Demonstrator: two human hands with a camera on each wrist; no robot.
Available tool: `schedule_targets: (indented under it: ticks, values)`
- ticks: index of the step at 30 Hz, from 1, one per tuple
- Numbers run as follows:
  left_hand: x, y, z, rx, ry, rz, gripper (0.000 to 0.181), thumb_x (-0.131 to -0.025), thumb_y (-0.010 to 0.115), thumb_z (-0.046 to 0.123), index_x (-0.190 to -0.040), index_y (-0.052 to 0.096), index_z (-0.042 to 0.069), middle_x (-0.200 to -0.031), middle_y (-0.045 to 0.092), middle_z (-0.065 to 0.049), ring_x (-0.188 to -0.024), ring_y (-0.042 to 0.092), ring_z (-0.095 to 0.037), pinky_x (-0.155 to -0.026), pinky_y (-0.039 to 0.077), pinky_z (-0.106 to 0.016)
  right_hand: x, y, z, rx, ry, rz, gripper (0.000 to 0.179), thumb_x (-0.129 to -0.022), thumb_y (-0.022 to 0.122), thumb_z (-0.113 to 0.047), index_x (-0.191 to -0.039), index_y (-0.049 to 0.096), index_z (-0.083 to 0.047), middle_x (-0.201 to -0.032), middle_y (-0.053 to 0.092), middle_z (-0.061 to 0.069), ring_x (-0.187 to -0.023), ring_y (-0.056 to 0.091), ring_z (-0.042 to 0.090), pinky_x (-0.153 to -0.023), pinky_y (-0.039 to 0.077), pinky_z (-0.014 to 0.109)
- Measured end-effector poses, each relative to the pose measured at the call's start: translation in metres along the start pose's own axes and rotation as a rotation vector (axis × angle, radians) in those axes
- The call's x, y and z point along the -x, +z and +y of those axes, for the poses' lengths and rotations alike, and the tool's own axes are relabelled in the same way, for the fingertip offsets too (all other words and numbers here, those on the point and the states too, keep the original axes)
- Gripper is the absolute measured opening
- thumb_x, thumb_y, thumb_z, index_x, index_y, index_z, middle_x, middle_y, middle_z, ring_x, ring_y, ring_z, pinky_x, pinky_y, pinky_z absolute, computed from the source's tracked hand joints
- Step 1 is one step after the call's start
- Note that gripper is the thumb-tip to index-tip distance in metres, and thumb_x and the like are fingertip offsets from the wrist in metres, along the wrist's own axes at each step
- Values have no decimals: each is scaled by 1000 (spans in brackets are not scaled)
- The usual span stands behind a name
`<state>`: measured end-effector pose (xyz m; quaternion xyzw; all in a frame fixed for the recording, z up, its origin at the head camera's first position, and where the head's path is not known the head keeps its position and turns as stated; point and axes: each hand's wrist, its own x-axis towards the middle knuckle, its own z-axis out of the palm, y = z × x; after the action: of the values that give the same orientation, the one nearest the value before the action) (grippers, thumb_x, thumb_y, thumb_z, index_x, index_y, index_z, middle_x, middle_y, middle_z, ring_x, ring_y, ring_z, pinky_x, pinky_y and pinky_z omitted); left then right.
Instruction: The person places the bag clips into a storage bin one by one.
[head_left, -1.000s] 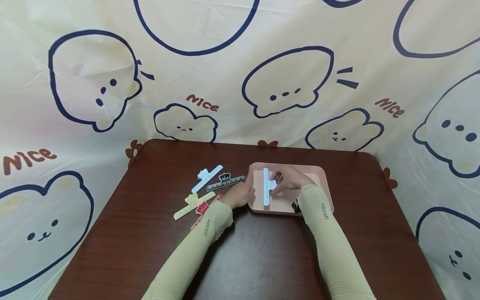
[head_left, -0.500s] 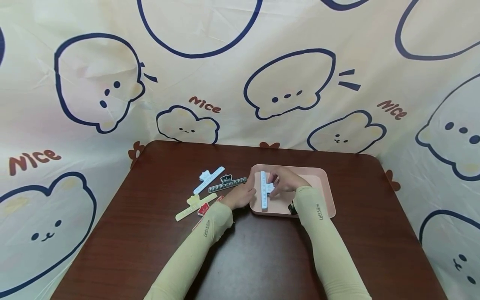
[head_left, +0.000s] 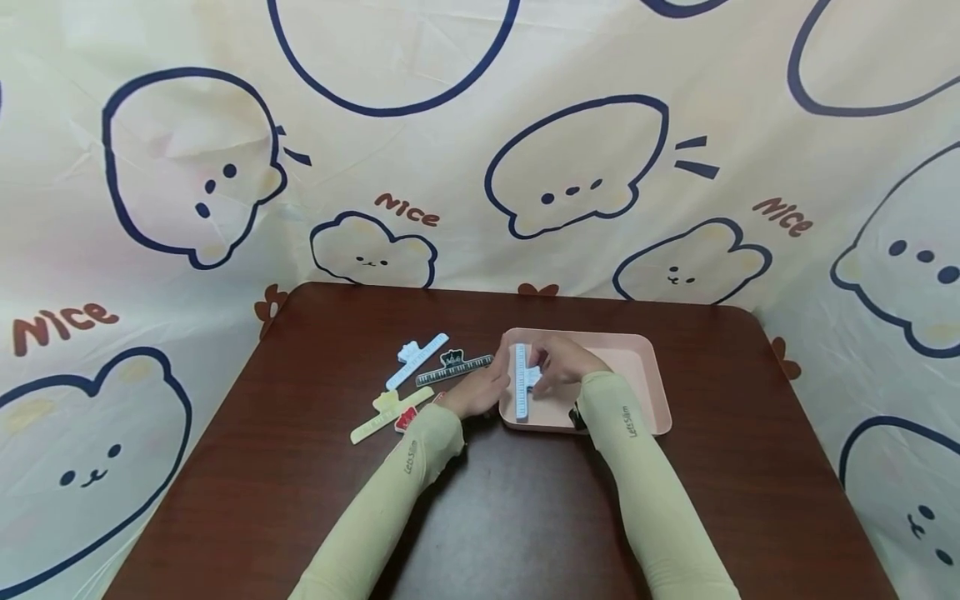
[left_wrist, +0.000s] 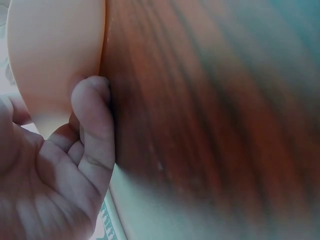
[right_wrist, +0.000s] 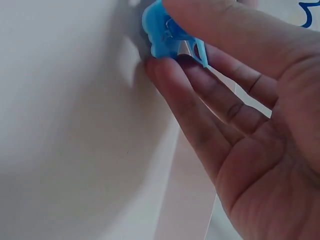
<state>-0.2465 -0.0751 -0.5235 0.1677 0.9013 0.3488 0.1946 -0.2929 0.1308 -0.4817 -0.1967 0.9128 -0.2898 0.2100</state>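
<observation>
My left hand [head_left: 476, 390] grips the left edge of a pale pink tray [head_left: 637, 367]. In the left wrist view its curled fingers [left_wrist: 95, 120] lie against the tray's side. My right hand [head_left: 566, 362] is over the tray and pinches the small grip of a light blue ruler-shaped clip [head_left: 521, 383]. The clip stands lengthwise along the tray's left side. In the right wrist view the blue clip's grip [right_wrist: 162, 32] sits between thumb and fingers, with its long bar out of sight. Part of a dark clip [head_left: 576, 417] shows in the tray beside my right wrist.
Left of the tray on the brown table [head_left: 480, 517] lie another light blue clip [head_left: 416, 360], a black patterned clip [head_left: 453, 368], a yellow clip [head_left: 390, 412] and a red clip [head_left: 406, 418], partly covered by my left arm. A patterned curtain [head_left: 457, 150] surrounds the table.
My right hand has slid the light blue clip leftward, nearer the tray's left wall. My left hand keeps its place at the tray's edge.
</observation>
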Motion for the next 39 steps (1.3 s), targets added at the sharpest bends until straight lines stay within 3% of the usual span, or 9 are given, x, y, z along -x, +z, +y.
schedule_targets:
  ticks: [1, 3, 6, 10, 13, 17, 29, 39]
  values:
    - [0, 0, 0, 5, -3, 0, 68, -112, 27, 30, -165, -15, 22, -148, 55, -24, -97, 67, -30, -105, 47, -44, -1, 0, 0, 9, -3, -1, 34, -69, 96, -5, -90, 70, -13, -99, 67, 2, -95, 60, 21, -89, 53, 36]
    - [1, -1, 1, 18, -11, -3, 68, -112, 26, 31, -165, -15, 23, -123, 66, -24, -82, 67, -28, -100, 48, -43, -4, 2, -1, 28, -5, -1, 33, -69, 96, -6, -89, 70, -13, -99, 67, 1, -94, 60, 21, -88, 54, 36]
    - [1, -3, 3, 30, -18, -14, 67, -112, 25, 32, -165, -15, 23, -87, 61, -15, -62, 61, -22, -92, 49, -41, -6, 2, -1, 41, -6, 0, 33, -69, 97, -7, -88, 71, -14, -99, 68, 1, -94, 60, 21, -89, 53, 36]
    - [1, -5, 4, 44, -16, -21, 67, -112, 24, 33, -165, -16, 25, -76, 60, -10, -56, 58, -19, -78, 51, -37, -8, 4, -2, 43, 7, -1, 33, -68, 97, -6, -86, 71, -14, -99, 68, 0, -96, 61, 21, -91, 52, 36]
    - [0, -5, 5, 61, -12, -19, 68, -112, 25, 33, -164, -18, 27, -73, 61, -10, -54, 58, -20, -64, 51, -35, -9, 4, -3, 47, 19, -3, 33, -68, 97, -6, -86, 71, -13, -98, 69, 1, -95, 61, 21, -91, 52, 36]
    - [0, -6, 4, 70, -5, -14, 67, -112, 26, 33, -165, -16, 27, -76, 61, -11, -54, 59, -21, -59, 49, -33, -11, 5, -5, 56, 32, -2, 34, -68, 97, -7, -87, 70, -13, -97, 69, 1, -94, 61, 20, -91, 52, 36]
    - [1, -6, 4, 67, -32, -26, 65, -113, 23, 40, -164, -16, 29, -69, 61, -11, -53, 60, -22, -61, 49, -34, -13, 9, -6, 52, 29, -11, 36, -68, 97, -7, -91, 71, -12, -96, 70, 2, -93, 62, 21, -90, 54, 36]
    - [1, -4, 2, 64, -28, -10, 69, -111, 26, 30, -164, -17, 28, -69, 61, -10, -53, 59, -21, -59, 49, -33, -11, 9, -8, 48, 10, -20, 35, -69, 97, -10, -94, 72, -13, -99, 70, 2, -94, 61, 21, -90, 53, 37]
